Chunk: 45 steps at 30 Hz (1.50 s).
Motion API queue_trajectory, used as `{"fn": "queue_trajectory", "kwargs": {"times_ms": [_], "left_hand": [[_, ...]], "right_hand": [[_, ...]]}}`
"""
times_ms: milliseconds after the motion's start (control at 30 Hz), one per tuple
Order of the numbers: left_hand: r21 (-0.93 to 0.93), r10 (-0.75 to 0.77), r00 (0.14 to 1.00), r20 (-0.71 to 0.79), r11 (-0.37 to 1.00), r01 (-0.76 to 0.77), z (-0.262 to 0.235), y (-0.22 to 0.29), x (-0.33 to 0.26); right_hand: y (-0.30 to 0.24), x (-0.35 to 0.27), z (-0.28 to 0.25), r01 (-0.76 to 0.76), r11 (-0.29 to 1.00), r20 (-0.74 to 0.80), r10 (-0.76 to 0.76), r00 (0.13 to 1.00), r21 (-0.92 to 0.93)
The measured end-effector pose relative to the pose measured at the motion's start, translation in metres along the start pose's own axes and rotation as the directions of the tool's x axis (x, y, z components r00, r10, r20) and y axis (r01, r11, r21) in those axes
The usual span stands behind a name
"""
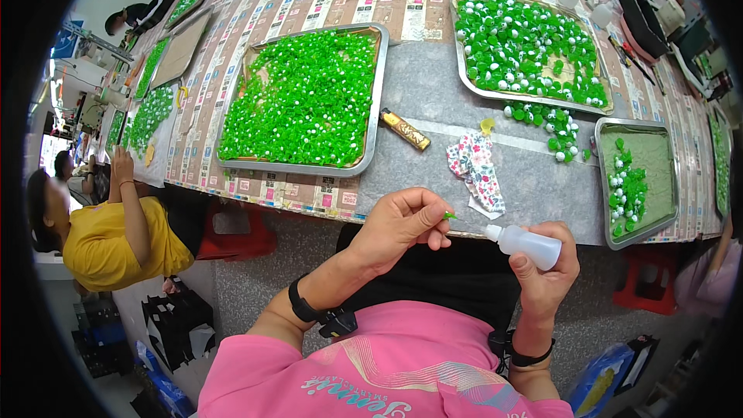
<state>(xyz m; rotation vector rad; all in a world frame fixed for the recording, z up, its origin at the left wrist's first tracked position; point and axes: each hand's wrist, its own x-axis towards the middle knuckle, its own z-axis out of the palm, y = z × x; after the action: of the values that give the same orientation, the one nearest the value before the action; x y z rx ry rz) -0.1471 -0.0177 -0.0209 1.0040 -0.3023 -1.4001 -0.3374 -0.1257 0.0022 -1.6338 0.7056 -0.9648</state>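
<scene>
Up top, a long table (433,85) with grey cloth and printed paper strips. Three metal trays on it. Biggest tray (377,101), left of the middle, heaped with tiny green pieces with white dots. Second tray (458,62), right and further back, full of green and white beads. Third, smaller tray (603,201) at the right near edge, with a green mat and a little clump of the same beads. A loose bunch of beads (551,125) on the cloth between the two right trays.

Off to the left, another person in a yellow shirt (108,240), sitting low beside the table, one arm up.

Down low, a pink shirt (387,371) on the person wearing the camera, with both forearms coming up from it.

Left hand (398,224), with a black watch (308,310) at the wrist, pinching a tiny green piece (449,216) between thumb and fingertips, in front of the near table edge.

Right hand (546,267) wrapped around a small white squeeze bottle (528,245), tip pointing left toward the green piece, close but not touching.

On the cloth just above the hands, a crumpled flowery rag (476,169). Left of the rag, a little gold and black lighter (405,129). Above the rag, a small yellow cap (487,124).
</scene>
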Motion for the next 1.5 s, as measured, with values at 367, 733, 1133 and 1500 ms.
{"fn": "queue_trajectory", "kwargs": {"times_ms": [367,733,1133,1500], "left_hand": [[0.014,-0.012,1.000,-0.001,1.000,0.012,-0.0002,0.0003,0.0004],[0.005,-0.018,1.000,-0.014,1.000,0.018,0.0003,0.0011,-0.0006],[0.089,0.109,0.993,-0.036,0.990,-0.105,-0.0016,0.0003,-0.0031],[0.097,0.127,0.991,-0.042,0.988,-0.123,-0.0017,0.0000,-0.0036]], "right_hand": [[0.0011,-0.0004,-0.0006,-0.002,0.999,0.017,0.003,1.000,-0.032],[-0.0005,-0.0037,-0.0019,-0.020,1.000,-0.031,0.020,0.999,0.015],[-0.0009,-0.0062,-0.0001,-0.015,1.000,-0.028,0.015,0.999,0.003],[0.0014,-0.0049,-0.0009,0.011,0.997,0.005,-0.011,1.000,-0.078]]}}
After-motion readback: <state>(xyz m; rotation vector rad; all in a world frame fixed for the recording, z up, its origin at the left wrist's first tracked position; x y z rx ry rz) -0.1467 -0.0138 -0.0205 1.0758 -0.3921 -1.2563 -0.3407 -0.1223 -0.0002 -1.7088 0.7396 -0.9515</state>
